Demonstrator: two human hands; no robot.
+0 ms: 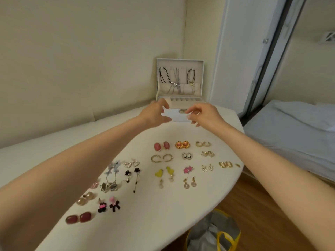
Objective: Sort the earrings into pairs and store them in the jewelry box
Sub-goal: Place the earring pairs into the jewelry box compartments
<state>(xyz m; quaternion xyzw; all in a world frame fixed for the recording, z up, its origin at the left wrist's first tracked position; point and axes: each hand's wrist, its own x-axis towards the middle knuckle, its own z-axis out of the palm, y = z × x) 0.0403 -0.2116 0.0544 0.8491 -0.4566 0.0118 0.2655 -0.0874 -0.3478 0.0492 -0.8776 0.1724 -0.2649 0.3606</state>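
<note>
A white jewelry box [180,78] stands open at the far end of the white table [155,214], with necklaces hanging inside its raised lid. Both hands reach to the box's front drawer [178,115]. My left hand [156,113] grips the drawer's left end, thumb on top. My right hand [203,114] pinches the drawer near its gold latch. Several earring pairs lie in rows on the table: pink ovals [161,146], gold hoops [161,158], yellow hearts [164,172], dark red rectangles [78,218], black and pink bows [109,206].
The table's rounded right edge drops to a wooden floor, where a grey bag with yellow handles [213,232] sits. A bed with pale bedding [293,127] lies to the right, beside a mirrored door [268,60]. A wall runs behind the box.
</note>
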